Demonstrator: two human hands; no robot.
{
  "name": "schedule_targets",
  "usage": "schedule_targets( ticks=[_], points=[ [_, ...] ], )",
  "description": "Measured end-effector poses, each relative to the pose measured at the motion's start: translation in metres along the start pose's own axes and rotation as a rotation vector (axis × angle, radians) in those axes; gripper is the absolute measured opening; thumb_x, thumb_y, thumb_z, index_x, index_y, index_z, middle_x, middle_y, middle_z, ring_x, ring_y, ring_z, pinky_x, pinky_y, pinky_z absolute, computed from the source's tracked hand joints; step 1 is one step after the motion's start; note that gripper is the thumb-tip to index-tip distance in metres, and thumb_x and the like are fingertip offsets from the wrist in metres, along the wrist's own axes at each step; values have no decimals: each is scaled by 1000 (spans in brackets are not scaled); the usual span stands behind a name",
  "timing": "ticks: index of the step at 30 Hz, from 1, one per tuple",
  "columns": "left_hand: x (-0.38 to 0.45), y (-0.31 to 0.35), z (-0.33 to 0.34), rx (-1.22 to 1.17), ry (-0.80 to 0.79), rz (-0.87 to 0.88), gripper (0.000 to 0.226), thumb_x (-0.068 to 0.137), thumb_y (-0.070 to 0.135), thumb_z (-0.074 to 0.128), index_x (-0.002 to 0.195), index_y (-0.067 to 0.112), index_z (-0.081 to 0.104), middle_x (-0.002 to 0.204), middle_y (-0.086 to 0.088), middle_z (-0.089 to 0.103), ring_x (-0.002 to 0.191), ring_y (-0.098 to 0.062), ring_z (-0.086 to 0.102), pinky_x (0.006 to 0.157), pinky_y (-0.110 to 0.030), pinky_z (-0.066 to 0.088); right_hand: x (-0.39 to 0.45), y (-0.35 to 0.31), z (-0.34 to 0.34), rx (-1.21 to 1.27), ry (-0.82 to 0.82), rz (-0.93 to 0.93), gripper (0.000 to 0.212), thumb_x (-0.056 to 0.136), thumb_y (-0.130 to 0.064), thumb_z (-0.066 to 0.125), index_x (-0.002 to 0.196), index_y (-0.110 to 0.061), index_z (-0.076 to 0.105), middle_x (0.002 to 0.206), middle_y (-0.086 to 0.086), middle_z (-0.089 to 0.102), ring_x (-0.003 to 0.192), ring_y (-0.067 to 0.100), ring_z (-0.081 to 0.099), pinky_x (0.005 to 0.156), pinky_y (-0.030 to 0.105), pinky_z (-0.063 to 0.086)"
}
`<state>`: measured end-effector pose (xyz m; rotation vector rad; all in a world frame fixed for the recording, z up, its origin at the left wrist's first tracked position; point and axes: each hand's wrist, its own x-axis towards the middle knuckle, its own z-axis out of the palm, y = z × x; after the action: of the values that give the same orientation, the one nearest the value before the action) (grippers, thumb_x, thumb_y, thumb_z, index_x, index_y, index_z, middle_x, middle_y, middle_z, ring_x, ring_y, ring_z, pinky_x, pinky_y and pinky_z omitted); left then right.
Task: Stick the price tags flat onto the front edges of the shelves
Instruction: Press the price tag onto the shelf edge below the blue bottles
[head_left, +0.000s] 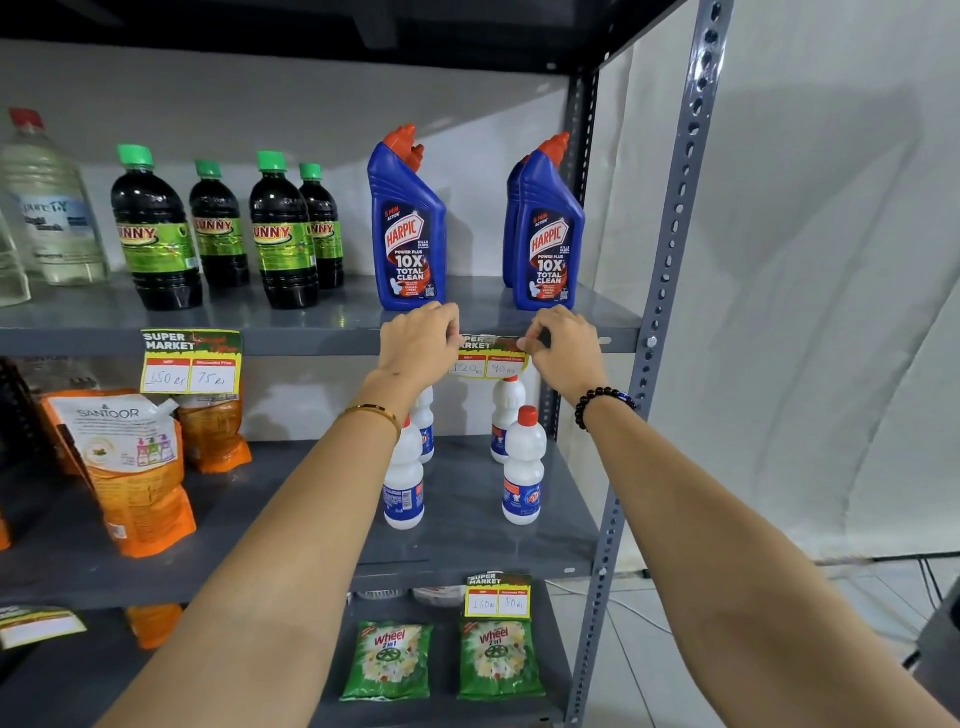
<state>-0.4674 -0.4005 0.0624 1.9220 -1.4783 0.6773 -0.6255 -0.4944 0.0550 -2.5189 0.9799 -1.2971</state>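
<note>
Two bare forearms reach up to the grey metal shelf edge, the landmark here. The left hand wears a thin gold bangle; the right hand wears a bracelet of round dark beads. Each hand has its fingertips pinched together on a top corner of the paper price tag, holding it against that edge just below the two front Harpic bottles. The tag is a flat rectangle with a dark header and a yellow lower half with two white price boxes.

Left along the same edge a second tag of the same design hangs flat. On the edge of the next shelf down sits a third tag, above two green crinkled Wheel sachets.

Below the landmark edge stand four white plastic bottles with red caps, and to their left two soft orange refill pouches.

On top of the shelf stand three glossy blue Harpic bottles with angled red caps, then four dark Sunny bottles with green caps, and at far left a clear bottle with a red cap
</note>
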Motion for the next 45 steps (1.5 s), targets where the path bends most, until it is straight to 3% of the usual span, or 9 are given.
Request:
schedule_targets(
  ticks=[8, 13, 17, 22, 26, 45],
  points=[
    [3, 3, 1, 61, 12, -18, 17, 91, 28, 57, 93, 11, 55, 100, -5, 67, 93, -22, 60, 66, -30, 43, 5, -2, 4, -42, 51, 35, 16, 85, -22, 62, 89, -7, 61, 102, 10, 64, 103, 27, 53, 86, 35, 38],
    [4, 5, 3, 77, 11, -37, 18, 91, 28, 56, 94, 11, 55, 102, -6, 67, 94, -24, 61, 69, -32, 46, 5, -4, 6, -64, 58, 52, 16, 85, -23, 62, 89, -7, 61, 103, 10, 64, 104, 26, 53, 88, 38, 40],
    [5, 6, 4, 46, 16, -83, 14, 89, 25, 57, 94, 12, 53, 99, -6, 68, 88, -26, 61, 67, -32, 39, 5, -6, 8, -49, 88, 84, 16, 85, -22, 61, 91, -7, 60, 104, 10, 64, 106, 27, 53, 90, 39, 41],
    [8, 6, 3, -2, 3, -108, 23, 86, 33, 62, 102, 18, 57, 104, -2, 69, 96, -26, 61, 73, -34, 44, 5, -7, 10, -18, 73, 104, 39, 84, -36, 63, 114, -13, 54, 119, 7, 61, 116, 26, 49, 98, 41, 38],
    [9, 12, 3, 25, -8, -137, 35, 83, 46, 63, 103, 18, 64, 107, -5, 68, 102, -27, 59, 77, -35, 47, 6, -11, 15, -138, 44, 105, 49, 81, -50, 62, 117, -16, 58, 122, 9, 56, 119, 28, 44, 100, 43, 36],
    [7, 25, 3, 48, -1, -174, 33, 86, 37, 63, 105, 11, 66, 109, -11, 65, 101, -31, 60, 78, -38, 50, 7, -25, 16, -212, 47, 150, 40, 85, -37, 60, 115, -12, 58, 122, 13, 56, 119, 29, 46, 99, 44, 41]
  ],
)
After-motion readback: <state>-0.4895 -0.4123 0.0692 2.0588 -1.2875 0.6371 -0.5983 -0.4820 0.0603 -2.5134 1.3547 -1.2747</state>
